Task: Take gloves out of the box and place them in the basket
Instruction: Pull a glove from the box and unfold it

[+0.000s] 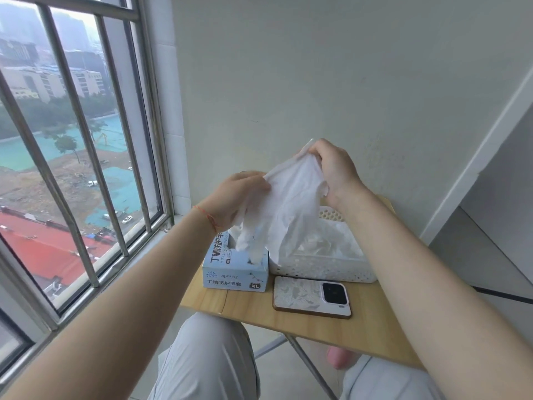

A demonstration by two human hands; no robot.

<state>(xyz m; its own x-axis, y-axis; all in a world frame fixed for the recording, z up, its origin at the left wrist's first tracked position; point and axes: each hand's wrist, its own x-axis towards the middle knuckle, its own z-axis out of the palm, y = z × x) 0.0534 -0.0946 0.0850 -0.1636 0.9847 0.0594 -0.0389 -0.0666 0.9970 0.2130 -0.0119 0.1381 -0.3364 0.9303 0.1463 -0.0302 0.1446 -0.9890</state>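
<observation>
Overhead, both hands, left point(239, 194) and right point(336, 171), raised, each pinching 1 white glove point(291, 203) above the box point(235, 272).

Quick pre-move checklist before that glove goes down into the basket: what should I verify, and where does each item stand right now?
1. Glove gripped by both hands, left hand and right hand: ok.
2. Glove fully free of the box: cannot tell; its lower part overlaps the white gloves sticking out of the opening.
3. Basket within reach, right beside the box: ok.
4. Room in the basket: ok; it holds gloves already, but they sit below the rim.
5. Phone clear of the drop path, in front of the basket: ok.
</observation>
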